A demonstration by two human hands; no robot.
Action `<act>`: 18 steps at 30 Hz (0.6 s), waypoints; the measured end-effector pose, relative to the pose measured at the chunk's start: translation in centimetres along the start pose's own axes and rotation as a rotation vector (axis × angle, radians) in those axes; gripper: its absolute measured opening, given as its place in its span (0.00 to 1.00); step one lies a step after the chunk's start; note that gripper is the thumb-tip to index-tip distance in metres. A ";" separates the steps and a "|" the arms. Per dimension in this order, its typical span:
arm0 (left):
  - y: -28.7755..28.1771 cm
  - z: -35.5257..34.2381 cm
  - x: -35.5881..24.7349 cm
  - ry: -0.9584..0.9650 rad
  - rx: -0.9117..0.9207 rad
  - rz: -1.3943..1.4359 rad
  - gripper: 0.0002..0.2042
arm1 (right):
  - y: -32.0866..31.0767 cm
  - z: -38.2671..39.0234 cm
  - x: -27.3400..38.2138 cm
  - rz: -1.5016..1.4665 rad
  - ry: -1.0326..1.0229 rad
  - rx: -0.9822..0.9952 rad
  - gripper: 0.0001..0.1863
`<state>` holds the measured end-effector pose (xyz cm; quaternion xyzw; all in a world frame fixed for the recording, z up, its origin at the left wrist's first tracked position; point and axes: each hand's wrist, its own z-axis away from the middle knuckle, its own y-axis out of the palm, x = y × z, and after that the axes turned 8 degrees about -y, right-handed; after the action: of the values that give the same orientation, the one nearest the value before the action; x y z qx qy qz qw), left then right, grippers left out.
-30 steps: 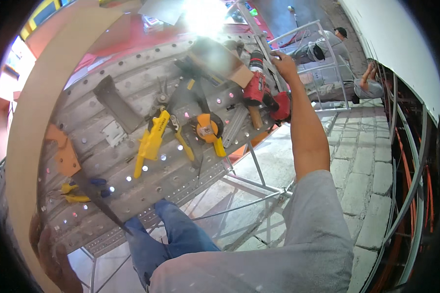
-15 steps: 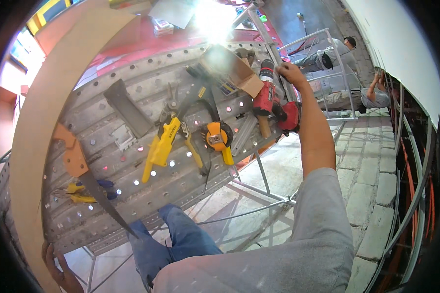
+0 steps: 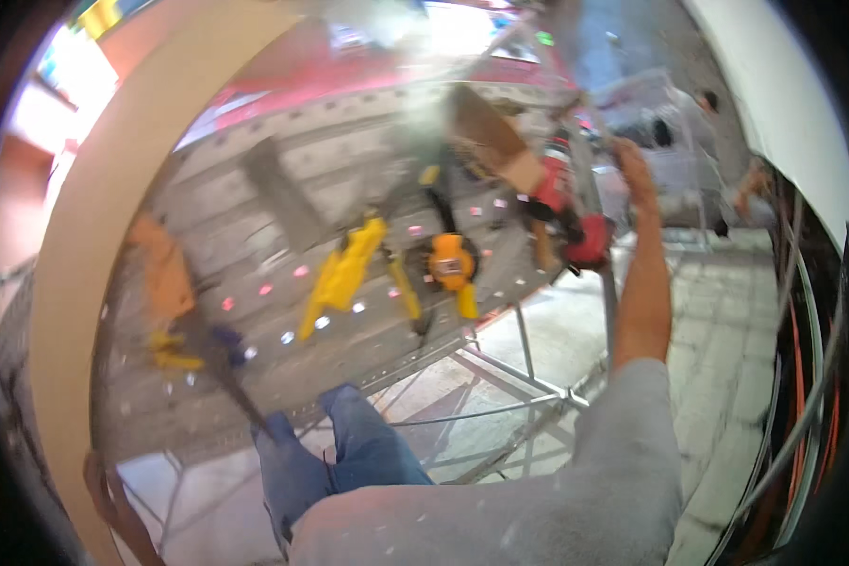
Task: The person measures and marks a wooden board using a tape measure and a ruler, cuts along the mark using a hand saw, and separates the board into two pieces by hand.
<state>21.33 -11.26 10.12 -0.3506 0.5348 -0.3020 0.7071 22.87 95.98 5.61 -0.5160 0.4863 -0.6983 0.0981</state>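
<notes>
At the lower left, my left hand point(image 3: 108, 500) is curled round the edge of a long, curved tan board point(image 3: 71, 311), which stands along the left side. My right arm is stretched up at the right. My right hand point(image 3: 634, 165) is smeared by motion beside a metal scaffold post point(image 3: 590, 165), and contact with it cannot be made out. Closest to that hand lies a red cordless drill point(image 3: 558, 184) on the perforated metal platform point(image 3: 226, 354). A handsaw with an orange handle point(image 3: 165, 274) lies next to the board, its blade reaching toward my jeans.
Yellow-handled snips point(image 3: 344, 269), an orange tape measure point(image 3: 453, 262), yellow pliers point(image 3: 174, 354), a grey metal offcut point(image 3: 283, 193) and an open cardboard box point(image 3: 495, 141) lie on the platform. Scaffold braces point(image 3: 486, 412) stand below. Blurred co-workers point(image 3: 750, 193) are at the far right.
The view has shifted and blurred, so the platform and tools sit further right. My right hand has moved right and slightly down, looking further from the post. My left hand stays at the board.
</notes>
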 end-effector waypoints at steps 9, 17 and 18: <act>3.3 -1.6 -3.4 -0.007 -0.068 -0.105 0.14 | 7.2 14.5 8.1 0.411 -0.399 -0.238 0.14; -1.7 1.7 -2.1 -0.012 -0.267 -0.087 0.15 | 15.7 28.7 25.5 0.211 -0.525 -0.042 0.11; -1.9 1.4 -1.9 0.032 -0.294 -0.104 0.15 | 16.5 30.4 27.3 0.187 -0.524 0.006 0.11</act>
<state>22.16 -10.55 12.94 -0.4729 0.5654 -0.2621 0.6230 29.47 52.60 9.65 -0.6316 0.4879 -0.5303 0.2859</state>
